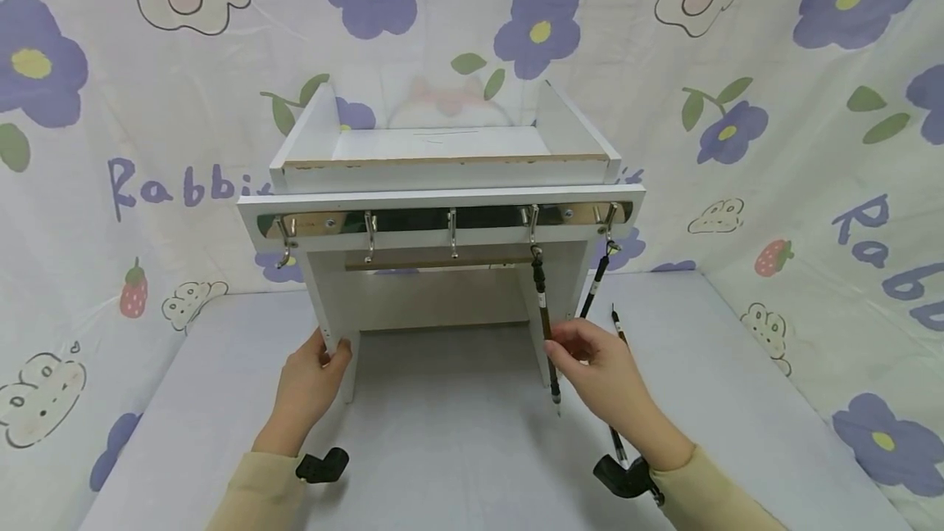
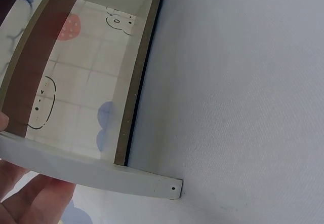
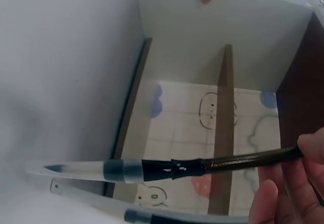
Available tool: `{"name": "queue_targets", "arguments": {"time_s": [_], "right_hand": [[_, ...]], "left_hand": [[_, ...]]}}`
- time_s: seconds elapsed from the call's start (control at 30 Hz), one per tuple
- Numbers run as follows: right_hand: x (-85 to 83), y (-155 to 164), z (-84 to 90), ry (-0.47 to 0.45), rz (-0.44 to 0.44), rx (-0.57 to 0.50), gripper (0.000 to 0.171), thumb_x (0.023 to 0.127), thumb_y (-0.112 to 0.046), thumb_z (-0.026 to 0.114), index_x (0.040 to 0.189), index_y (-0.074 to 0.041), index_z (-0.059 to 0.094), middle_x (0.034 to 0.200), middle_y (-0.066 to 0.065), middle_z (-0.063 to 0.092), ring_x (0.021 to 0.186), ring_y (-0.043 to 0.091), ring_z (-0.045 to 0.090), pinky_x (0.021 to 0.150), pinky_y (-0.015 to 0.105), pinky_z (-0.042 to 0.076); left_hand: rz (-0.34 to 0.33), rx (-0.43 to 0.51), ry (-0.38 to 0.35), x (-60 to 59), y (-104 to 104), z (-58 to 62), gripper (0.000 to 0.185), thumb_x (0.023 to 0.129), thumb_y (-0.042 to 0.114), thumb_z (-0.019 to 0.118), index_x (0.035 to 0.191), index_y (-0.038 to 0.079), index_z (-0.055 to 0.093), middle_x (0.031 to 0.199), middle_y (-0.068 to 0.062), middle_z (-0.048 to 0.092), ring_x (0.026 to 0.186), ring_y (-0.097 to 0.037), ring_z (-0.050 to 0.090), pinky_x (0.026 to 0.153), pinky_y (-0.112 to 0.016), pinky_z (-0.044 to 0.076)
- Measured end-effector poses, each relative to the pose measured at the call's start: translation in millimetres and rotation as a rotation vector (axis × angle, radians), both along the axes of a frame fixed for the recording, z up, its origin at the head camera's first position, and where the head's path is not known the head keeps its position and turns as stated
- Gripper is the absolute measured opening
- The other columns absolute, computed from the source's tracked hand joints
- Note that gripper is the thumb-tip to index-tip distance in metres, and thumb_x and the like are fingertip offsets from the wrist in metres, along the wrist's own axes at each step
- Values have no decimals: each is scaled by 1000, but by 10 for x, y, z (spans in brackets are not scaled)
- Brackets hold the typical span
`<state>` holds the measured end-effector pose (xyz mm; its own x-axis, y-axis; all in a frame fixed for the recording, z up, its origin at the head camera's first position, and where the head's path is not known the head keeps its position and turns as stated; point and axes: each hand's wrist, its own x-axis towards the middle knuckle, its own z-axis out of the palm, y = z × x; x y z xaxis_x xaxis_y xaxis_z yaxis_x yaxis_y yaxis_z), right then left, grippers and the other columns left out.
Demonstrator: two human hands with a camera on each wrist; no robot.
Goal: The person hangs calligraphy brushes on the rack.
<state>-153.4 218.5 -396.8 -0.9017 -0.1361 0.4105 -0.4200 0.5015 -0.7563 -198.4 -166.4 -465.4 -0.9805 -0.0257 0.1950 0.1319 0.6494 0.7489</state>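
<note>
A white wooden shelf (image 1: 442, 197) with a metal hook rail (image 1: 420, 220) along its front edge stands before me. My left hand (image 1: 310, 383) grips its left side panel (image 2: 101, 176), thumb inside and fingers outside. A calligraphy brush (image 1: 544, 301) hangs tip down by its loop from the fourth hook. The thumb and fingers of my right hand (image 1: 601, 371) pinch its dark handle; in the right wrist view its pale bristles (image 3: 71, 169) have a dark tip. On the rightmost hook hangs a second brush (image 1: 594, 285), its lower part hidden behind my right hand.
Another brush (image 1: 618, 322) lies on the white table (image 1: 457, 465) right of the shelf, partly under my right forearm. The three hooks at left hold nothing. Behind everything hangs a cloth (image 1: 457, 15) printed with flowers and rabbits.
</note>
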Motion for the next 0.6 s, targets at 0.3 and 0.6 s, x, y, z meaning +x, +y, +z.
{"name": "queue_targets", "arguments": {"time_s": [0.3,0.6], "right_hand": [[-136,-167,-59,14,-61,-16,13,90,-14,70,101,-9,67,93,-1,67,82,11,64,71,27,53],[-157,-229,-81,-25,-52,-43,14,90,-17,70,102,-10,67,94,-2,68,83,10,64,72,28,53]], "left_hand": [[6,-2,1,1,-2,11,49,100,36,46,143,11,45,133,-22,55,113,-41,58,83,-55,51],[2,-1,-5,-4,-4,6,50,100,37,46,143,11,45,133,-22,55,113,-41,58,82,-54,52]]}}
